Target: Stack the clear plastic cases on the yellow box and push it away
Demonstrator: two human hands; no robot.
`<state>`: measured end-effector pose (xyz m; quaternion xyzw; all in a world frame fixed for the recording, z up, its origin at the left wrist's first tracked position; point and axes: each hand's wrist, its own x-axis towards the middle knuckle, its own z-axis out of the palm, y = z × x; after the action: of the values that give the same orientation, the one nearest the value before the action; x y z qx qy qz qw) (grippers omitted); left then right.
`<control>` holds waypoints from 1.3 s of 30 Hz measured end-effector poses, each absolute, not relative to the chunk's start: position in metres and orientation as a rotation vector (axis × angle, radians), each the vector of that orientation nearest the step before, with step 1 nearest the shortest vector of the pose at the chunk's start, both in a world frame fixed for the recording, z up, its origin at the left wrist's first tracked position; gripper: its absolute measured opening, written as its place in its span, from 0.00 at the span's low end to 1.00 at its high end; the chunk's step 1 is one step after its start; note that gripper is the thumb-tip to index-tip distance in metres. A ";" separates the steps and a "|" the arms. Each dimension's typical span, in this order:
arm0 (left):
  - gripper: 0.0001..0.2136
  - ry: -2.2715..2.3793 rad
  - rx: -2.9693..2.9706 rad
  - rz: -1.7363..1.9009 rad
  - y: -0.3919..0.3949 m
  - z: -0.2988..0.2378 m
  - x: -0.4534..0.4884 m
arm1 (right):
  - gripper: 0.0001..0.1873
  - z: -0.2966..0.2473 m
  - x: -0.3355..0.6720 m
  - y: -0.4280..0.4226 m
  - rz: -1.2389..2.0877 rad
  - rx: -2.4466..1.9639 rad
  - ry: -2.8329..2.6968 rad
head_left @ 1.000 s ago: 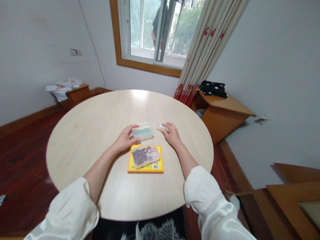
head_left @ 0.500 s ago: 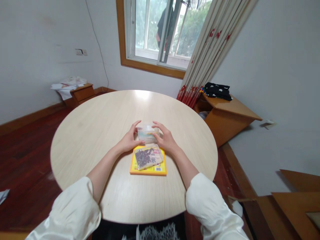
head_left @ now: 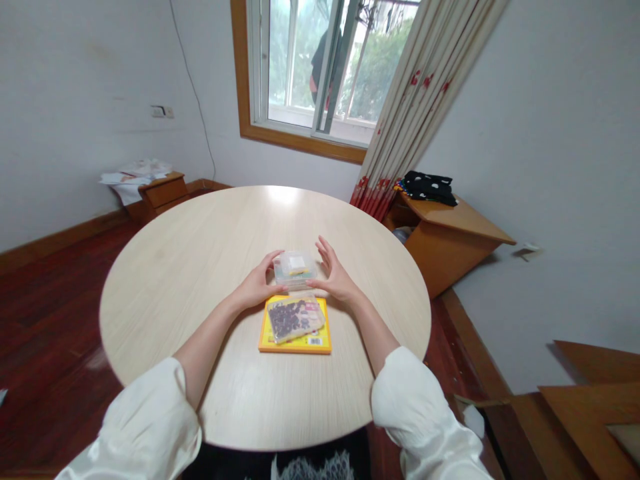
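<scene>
A small clear plastic box (head_left: 295, 275) stands on the round table (head_left: 200, 267) just beyond a yellow book (head_left: 295, 341). A small yellow-and-white item (head_left: 299, 270) shows at the box's top. My left hand (head_left: 257, 287) grips the box's left side with thumb and fingers. My right hand (head_left: 334, 275) is at the box's right side, fingers spread and lifted, the thumb close to the box wall. A clear bag of dark pieces (head_left: 294, 318) lies on the yellow book, right in front of both hands.
A wooden cabinet (head_left: 450, 233) with a black dotted cloth (head_left: 427, 187) stands right of the table, by the curtain (head_left: 400, 113). A low cabinet with papers (head_left: 145, 183) sits at the left wall. Wooden panels (head_left: 590, 400) lie on the floor at lower right.
My right hand left the spot right of the box, where it touched a small packet, and came to the box's right side. Its fingers have now spread and lifted. The left hand stayed at the box.
</scene>
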<state>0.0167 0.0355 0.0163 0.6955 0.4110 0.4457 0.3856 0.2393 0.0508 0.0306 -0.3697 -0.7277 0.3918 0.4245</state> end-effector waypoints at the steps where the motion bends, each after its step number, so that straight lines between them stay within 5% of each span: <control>1: 0.39 1.050 1.768 1.129 0.036 0.016 0.016 | 0.63 0.028 0.242 0.054 1.048 -0.932 -1.818; 5: 0.41 1.022 1.758 1.099 0.035 0.016 0.016 | 0.69 0.021 0.243 0.062 1.210 -0.882 -1.849; 25: 0.49 1.000 1.660 1.082 0.040 0.011 0.003 | 0.53 0.029 0.245 0.060 1.190 -0.875 -1.679; 39: 0.28 1.002 1.305 1.465 0.043 0.019 -0.002 | 0.52 0.071 0.252 0.010 1.160 -0.823 -1.869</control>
<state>-0.0019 0.0429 0.0189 0.5285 0.4056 0.5930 0.4523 0.2525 0.0096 0.0707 -0.3234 -0.7339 0.4558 0.3862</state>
